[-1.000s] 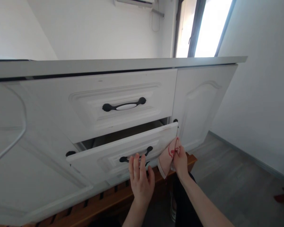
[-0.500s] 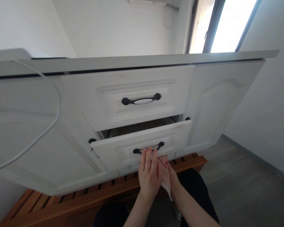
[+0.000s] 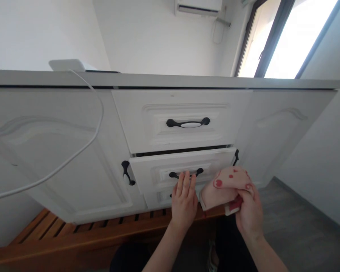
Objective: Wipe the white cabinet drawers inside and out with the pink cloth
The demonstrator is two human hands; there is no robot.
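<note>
Left hand (image 3: 184, 200) on the drawer handle (image 3: 177, 175), cloth (image 3: 225, 187) in my right hand (image 3: 249, 211)
My left fingers lie outstretched at the slightly open drawer (image 3: 150, 170); my right ones clamp the pink cloth near its right end

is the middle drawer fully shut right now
No, it is slightly open: the middle drawer juts forward, with a dark gap showing between its top edge and the upper drawer.
</note>
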